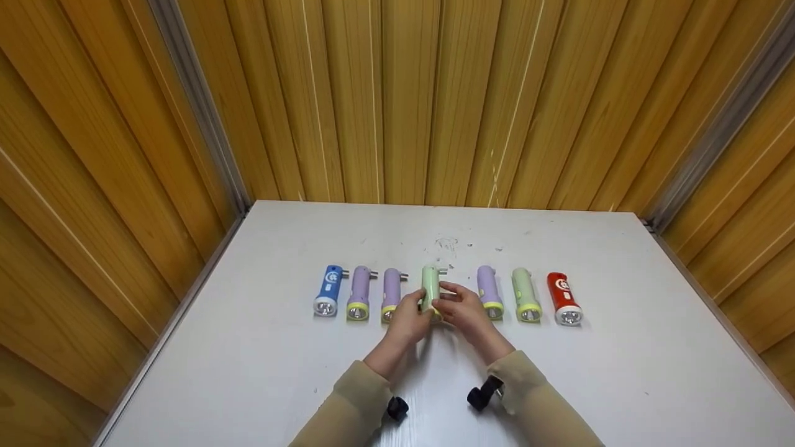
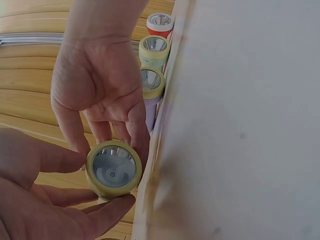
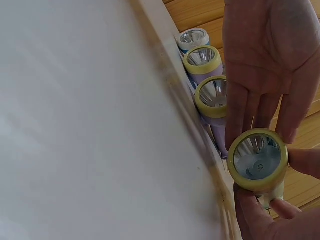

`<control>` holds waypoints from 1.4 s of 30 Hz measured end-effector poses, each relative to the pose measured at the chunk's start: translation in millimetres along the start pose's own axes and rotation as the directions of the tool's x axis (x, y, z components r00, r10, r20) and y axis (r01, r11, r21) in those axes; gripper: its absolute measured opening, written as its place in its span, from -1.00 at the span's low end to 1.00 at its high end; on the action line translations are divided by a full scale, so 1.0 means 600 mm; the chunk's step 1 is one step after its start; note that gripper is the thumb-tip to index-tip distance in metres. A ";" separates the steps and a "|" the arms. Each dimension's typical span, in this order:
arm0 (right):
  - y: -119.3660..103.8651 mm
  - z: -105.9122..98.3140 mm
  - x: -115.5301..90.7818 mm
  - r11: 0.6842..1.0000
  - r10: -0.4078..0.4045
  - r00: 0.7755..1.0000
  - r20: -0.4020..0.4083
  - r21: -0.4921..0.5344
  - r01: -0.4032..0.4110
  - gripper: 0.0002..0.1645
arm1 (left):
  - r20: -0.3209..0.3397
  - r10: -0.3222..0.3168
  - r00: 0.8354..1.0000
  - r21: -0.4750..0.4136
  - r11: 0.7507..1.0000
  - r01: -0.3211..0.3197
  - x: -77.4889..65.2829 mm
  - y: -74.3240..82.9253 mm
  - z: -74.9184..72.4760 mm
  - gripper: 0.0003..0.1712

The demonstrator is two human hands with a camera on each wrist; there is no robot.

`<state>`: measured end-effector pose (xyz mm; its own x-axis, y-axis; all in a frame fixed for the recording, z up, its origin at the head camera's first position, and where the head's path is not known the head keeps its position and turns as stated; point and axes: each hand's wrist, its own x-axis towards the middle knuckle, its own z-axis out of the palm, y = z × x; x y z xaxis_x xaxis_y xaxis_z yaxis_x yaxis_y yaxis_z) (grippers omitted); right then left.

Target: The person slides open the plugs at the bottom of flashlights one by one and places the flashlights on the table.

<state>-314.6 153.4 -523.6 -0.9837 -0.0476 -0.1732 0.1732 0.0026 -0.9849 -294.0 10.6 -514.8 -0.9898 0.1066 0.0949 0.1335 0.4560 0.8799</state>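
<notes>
Between both hands is a light green flashlight (image 1: 430, 287) with a yellow lens ring and metal plug prongs sticking out to the right near its far end. My left hand (image 1: 409, 321) grips it from the left, thumb and fingers curled around the body and head. From the right, my right hand (image 1: 467, 313) pinches it near the yellow ring. In the left wrist view its round lens (image 2: 113, 170) faces the camera, fingers of both hands around the rim. The right wrist view also shows the yellow ring (image 3: 257, 160) held between fingertips of both hands.
Left of the hands lie a blue flashlight (image 1: 329, 290) and two purple flashlights (image 1: 359, 285), prongs out. To the right lie a purple flashlight (image 1: 487, 287), a green one (image 1: 523, 288) and a red one (image 1: 562, 292). Wood-patterned panels (image 1: 410, 105) surround the white table (image 1: 248, 347).
</notes>
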 end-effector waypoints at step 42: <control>0.010 0.007 0.010 0.973 -0.098 0.995 0.007 -0.207 0.097 -0.51 | 0.066 -0.027 0.997 0.167 0.986 0.015 -0.006 0.004 0.011 -0.45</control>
<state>-319.1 149.2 -530.6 -0.9956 -0.0545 -0.0757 0.0630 0.2051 -0.9767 -289.7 17.5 -516.2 -0.9875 0.1522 0.0406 0.1248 0.5986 0.7913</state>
